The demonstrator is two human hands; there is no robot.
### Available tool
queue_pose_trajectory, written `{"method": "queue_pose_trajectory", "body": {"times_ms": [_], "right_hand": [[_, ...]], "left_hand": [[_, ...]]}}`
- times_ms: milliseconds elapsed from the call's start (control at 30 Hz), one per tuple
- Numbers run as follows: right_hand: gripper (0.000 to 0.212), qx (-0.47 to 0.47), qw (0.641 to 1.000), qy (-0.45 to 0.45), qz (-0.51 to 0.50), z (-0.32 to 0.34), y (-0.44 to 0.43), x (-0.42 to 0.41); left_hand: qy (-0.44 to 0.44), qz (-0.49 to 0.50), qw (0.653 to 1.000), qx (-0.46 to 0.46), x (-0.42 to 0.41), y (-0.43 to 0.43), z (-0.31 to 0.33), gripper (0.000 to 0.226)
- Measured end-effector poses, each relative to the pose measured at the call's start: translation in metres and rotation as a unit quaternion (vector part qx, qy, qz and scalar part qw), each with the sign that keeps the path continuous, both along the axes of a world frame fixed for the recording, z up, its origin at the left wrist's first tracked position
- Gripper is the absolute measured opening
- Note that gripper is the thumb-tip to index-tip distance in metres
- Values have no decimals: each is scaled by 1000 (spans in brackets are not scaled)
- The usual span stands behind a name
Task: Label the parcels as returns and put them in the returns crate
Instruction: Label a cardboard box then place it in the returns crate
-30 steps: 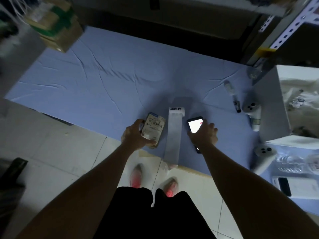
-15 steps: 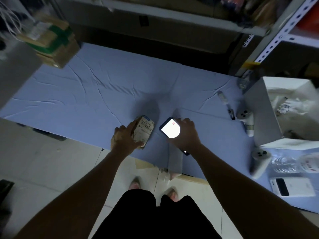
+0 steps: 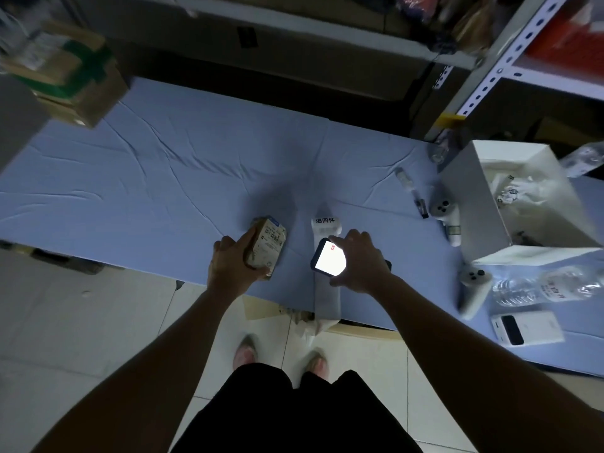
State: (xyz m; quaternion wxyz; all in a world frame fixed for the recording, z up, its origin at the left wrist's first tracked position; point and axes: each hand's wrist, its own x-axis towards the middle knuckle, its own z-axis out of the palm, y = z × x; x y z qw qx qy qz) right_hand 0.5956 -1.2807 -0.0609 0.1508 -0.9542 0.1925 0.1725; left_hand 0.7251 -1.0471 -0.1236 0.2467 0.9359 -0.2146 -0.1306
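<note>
The right hand (image 3: 359,264) has lifted the glowing dark-cased phone (image 3: 328,258) off the blue cloth tabletop (image 3: 163,191), where it lay a second ago, and swung it leftward. It is now held over the long white paper label strip (image 3: 327,299), fingers spread round its edges, forefinger along the far side and thumb at the near corner; half a second ago the phone hid the strip's printed end, which shows again just beyond the fingertips. The left hand (image 3: 233,266) has kept its grip on the small brown cardboard parcel (image 3: 268,246), fingers curled round its left and near sides, barcode sticker facing up; the parcel sits on the tabletop left of the right-hand fingers, with the strip between them. I judge that no return label is on it yet, so labelling is barely begun; the phone probably has to be set down first.

Beyond and to the left of the left-hand fingers the cloth lies open and creased; behind both wrists the tabletop's near edge is close, and the strip droops over it toward the floor. To the right of the right-hand fingers lie a white handheld controller (image 3: 443,207), a dark-tipped pen (image 3: 412,194) and the white open-topped box (image 3: 467,204), likely the returns crate, well apart from the parcel; a carry there must clear the controller.
</note>
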Motion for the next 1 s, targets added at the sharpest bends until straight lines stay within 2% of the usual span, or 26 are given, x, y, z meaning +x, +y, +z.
{"method": "queue_pose_trajectory", "body": {"times_ms": [500, 1000], "right_hand": [[96, 5, 1000, 0, -16, 4, -5, -14], [95, 26, 999, -6, -24, -7, -23, -19]], "left_hand": [[-30, -12, 999, 15, 3, 0, -12, 109], [-38, -34, 999, -16, 12, -6, -22, 111]]}}
